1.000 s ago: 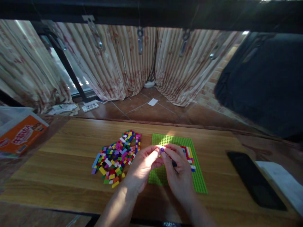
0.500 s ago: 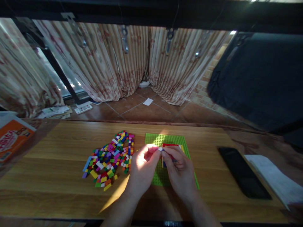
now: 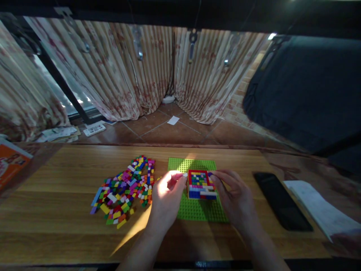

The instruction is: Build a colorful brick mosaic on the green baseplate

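Note:
My left hand [image 3: 168, 194] pinches a small white brick [image 3: 185, 175] between thumb and forefinger, just left of a low walled block of toy bricks [image 3: 199, 185]. That block has a red rim, mixed colours inside and blue and white rows at its front. It stands on a green studded baseplate [image 3: 191, 214]. At its right side, my right hand [image 3: 235, 194] has thumb and forefinger closed around a small dark blue or purple brick [image 3: 210, 174]. Whether this brick touches the block I cannot tell.
A loose heap of coloured bricks [image 3: 124, 188] lies left of the baseplate on the wooden table [image 3: 56, 210]. To the right are a black phone-like slab [image 3: 282, 201] and white paper [image 3: 307, 203]. An orange and white package [image 3: 12, 162] is at far left.
My hands were together over the block around a small white piece. They have parted, the right hand moving right, and the block shows between them. The whole view has shifted slightly.

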`<state>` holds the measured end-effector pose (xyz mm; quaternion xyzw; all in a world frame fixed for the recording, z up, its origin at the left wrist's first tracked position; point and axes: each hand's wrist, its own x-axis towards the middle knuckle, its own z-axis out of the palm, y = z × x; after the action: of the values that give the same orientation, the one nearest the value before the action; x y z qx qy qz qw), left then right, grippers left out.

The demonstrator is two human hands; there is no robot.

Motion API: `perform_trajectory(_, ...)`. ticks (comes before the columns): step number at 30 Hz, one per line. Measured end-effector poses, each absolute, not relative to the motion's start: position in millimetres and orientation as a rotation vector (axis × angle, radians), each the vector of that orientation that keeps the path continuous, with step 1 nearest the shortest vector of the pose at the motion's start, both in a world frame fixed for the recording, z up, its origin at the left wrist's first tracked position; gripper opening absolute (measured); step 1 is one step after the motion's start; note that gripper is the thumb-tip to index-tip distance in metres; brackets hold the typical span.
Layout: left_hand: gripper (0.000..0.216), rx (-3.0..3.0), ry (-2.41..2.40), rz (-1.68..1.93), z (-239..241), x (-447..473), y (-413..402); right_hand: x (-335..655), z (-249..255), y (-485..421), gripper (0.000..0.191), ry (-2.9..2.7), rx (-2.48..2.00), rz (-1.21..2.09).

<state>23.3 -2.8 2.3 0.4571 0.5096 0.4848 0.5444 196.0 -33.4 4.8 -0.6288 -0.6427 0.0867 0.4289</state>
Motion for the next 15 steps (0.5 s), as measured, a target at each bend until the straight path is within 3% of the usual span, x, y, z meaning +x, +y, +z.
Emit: perform_trajectory(15, 0.018, 1.1, 1.207, 1.07, -3, 26, 0, 230, -4, -42, 0.017, -1.776, -1.642, 0.534)
